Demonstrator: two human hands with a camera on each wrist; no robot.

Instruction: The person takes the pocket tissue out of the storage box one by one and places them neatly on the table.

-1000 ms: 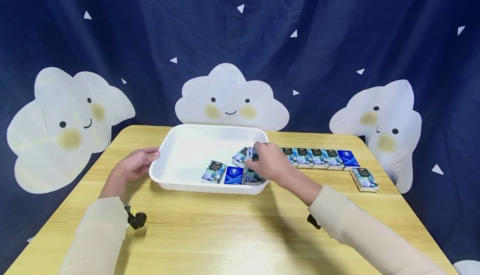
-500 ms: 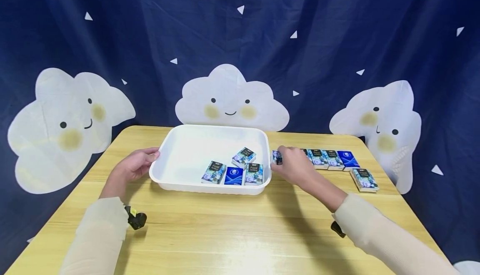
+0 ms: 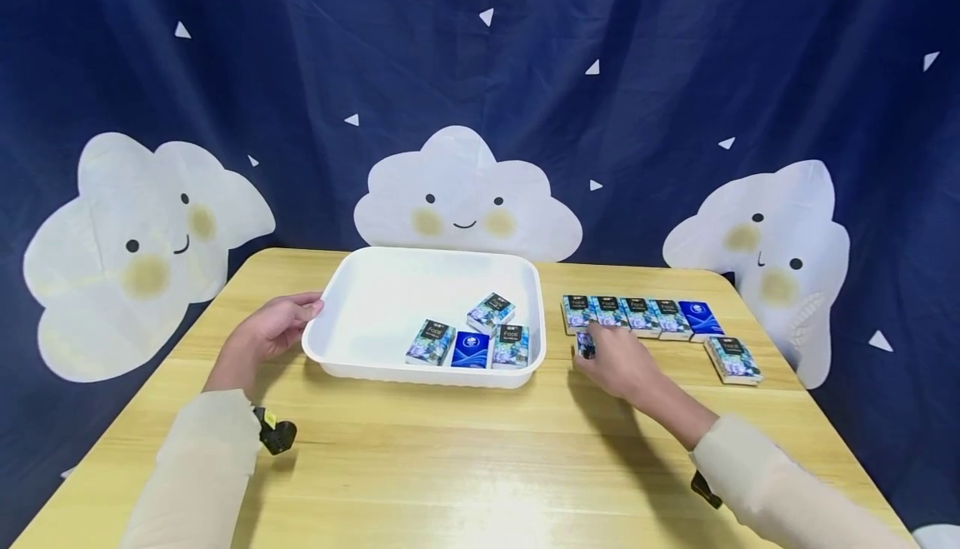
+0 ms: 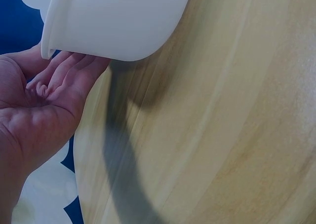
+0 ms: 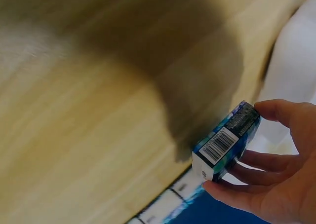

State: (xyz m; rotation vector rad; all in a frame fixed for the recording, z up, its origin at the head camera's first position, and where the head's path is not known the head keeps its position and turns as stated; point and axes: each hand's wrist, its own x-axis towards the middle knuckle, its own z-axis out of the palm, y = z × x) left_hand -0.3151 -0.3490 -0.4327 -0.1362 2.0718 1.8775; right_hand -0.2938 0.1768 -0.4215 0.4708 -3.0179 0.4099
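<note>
My left hand [image 3: 273,328] grips the left rim of a white plastic tray [image 3: 420,376], with the thumb at the rim and the fingers under it in the left wrist view. Between thumb and fingertips, my right hand [image 3: 618,363] pinches a small floral tissue pack [image 5: 227,140], its barcode side showing in the right wrist view. This pack is just in front of a row of tissue packs [image 3: 640,316], several floral ones and a blue one at the right end. In the tray's front right part lie several more packs, among them a blue tissue pack [image 3: 470,350].
A single floral tissue pack [image 3: 733,360] lies in front of the row's right end, near the right edge of the wooden table [image 3: 420,466]. A dark blue curtain [image 3: 480,57] with cloud prints hangs behind the table.
My right hand has lifted a floral tissue pack out of the tray, carried it right over the rim and brought it in front of the row. The left hand stays on the tray.
</note>
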